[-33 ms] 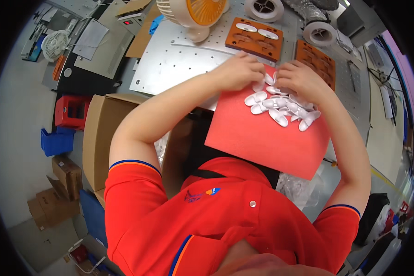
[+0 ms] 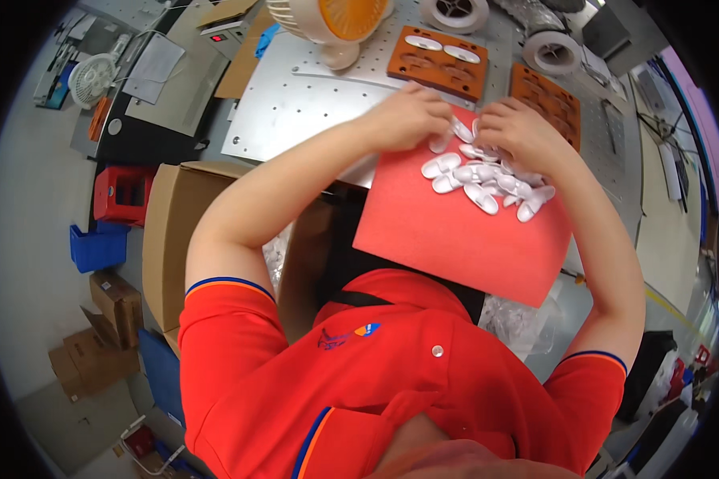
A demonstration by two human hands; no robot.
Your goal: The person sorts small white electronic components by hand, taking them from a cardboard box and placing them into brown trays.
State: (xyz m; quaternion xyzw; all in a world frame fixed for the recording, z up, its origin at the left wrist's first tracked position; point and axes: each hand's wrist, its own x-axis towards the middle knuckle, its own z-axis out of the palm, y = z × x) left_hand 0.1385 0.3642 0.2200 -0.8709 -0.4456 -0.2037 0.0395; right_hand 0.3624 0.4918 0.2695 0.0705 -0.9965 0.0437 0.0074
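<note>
A pile of small white oval plastic pieces (image 2: 479, 174) lies on a red sheet (image 2: 447, 235). At its far left edge my left hand (image 2: 410, 120) is closed, its curled fingertips on a white oval piece (image 2: 439, 144). Another white piece (image 2: 461, 129) lies between my two hands, beside the left fingertips. My right hand (image 2: 517, 137) curves over the far right part of the pile with fingers bent inward. Whatever those right fingers pinch is hidden beneath them.
Beyond the sheet sits an orange-brown fixture block (image 2: 438, 65) carrying two white ovals, with a second fixture block (image 2: 547, 100) to its right. A fan (image 2: 339, 52) and two spools (image 2: 553, 53) stand farther back. An open cardboard box (image 2: 168, 231) is at my left.
The view has shifted slightly. The white piece between my hands lies at a somewhat different angle; both hands stay at the far edge of the pile.
</note>
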